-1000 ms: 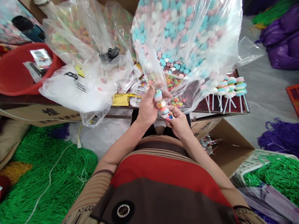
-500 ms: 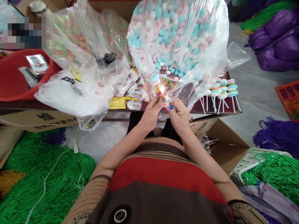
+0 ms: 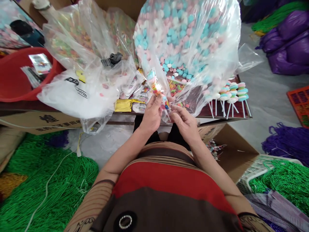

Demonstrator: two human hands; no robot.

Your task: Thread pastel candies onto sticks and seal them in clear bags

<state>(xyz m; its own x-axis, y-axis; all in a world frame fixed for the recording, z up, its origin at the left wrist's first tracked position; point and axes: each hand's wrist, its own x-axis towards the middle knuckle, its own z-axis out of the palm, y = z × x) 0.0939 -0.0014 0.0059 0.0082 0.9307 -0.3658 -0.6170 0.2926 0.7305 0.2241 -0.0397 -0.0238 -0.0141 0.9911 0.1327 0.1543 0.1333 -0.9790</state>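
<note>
A marshmallow lollipop point(image 3: 156, 87) in a clear, printed wrapper is in front of me over the table edge, tilted with its candy end up and to the left. My left hand point(image 3: 152, 114) is closed around its middle, thumb across the wrapper. At the lower end, my right hand point(image 3: 184, 120) has its fingers bent together on the wrapper's edge beside the white stick. Behind them stands a big clear bag of pink, blue and white marshmallows point(image 3: 180, 35). A small heap of gummy rings point(image 3: 175, 87) lies close by, partly under plastic.
Unwrapped marshmallow lollipops point(image 3: 233, 91) lie at the table's right end, sticks over the edge. To the left are stacked yellow-edged wrappers point(image 3: 123, 105), bags of gummies point(image 3: 72, 35) and a red basin point(image 3: 14, 75). Below right, an open cardboard box point(image 3: 238, 151) holds finished sticks.
The lollipop has shifted left and turned more upright. My right hand has slid down from the wrapper's middle to its lower end, and the white stick now shows.
</note>
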